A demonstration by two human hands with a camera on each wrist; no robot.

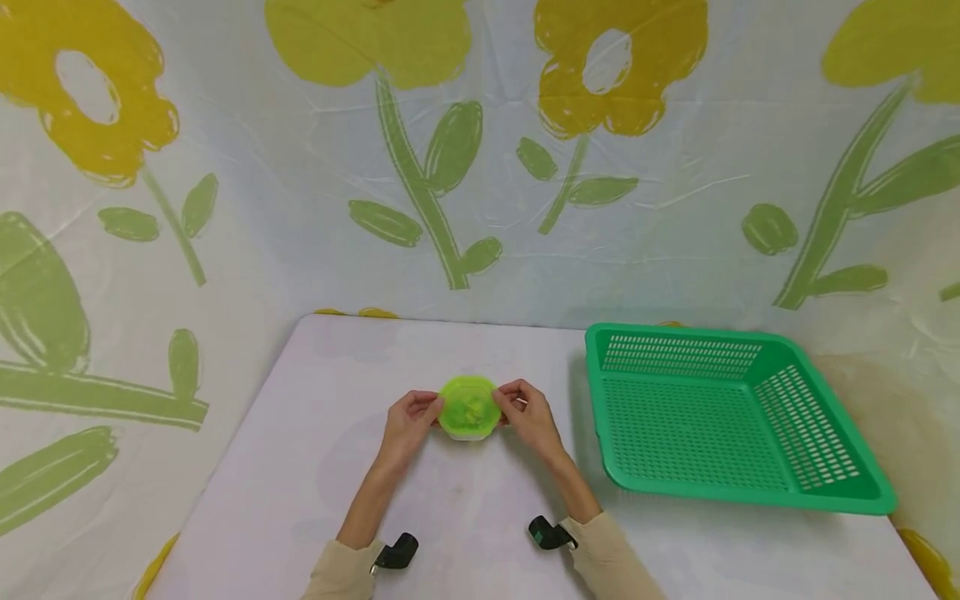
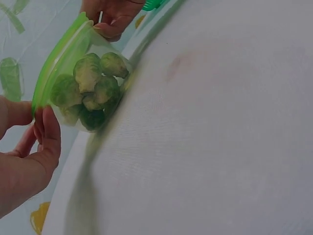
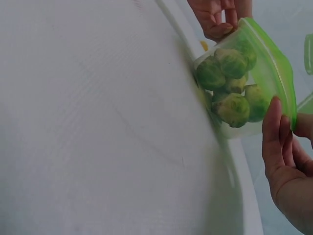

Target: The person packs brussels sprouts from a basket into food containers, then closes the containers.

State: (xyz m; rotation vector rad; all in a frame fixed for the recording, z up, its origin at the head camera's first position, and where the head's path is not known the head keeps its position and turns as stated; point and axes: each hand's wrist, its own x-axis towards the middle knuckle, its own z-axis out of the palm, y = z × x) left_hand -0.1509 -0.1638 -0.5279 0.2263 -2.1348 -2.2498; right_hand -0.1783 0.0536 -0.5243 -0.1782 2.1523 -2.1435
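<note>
Between both hands stands a clear storage bag with a lime-green zip rim [image 1: 467, 435], its mouth spread in the head view. Several Brussels sprouts [image 2: 88, 73] show through its see-through side, and the same sprouts [image 3: 232, 110] appear in the right wrist view. My left hand [image 1: 408, 421] pinches the left end of the green rim between thumb and fingers. At the opposite end, my right hand [image 1: 531, 419] pinches the rim in the same way. The bag's bottom is at the white tabletop in both wrist views.
A green plastic basket [image 1: 742, 497] with slotted walls sits to the right on the white table [image 1: 450, 517]. Behind the table hangs a flower-printed cloth [image 1: 510, 275]. Small black devices [image 1: 397, 552] are strapped at both wrists.
</note>
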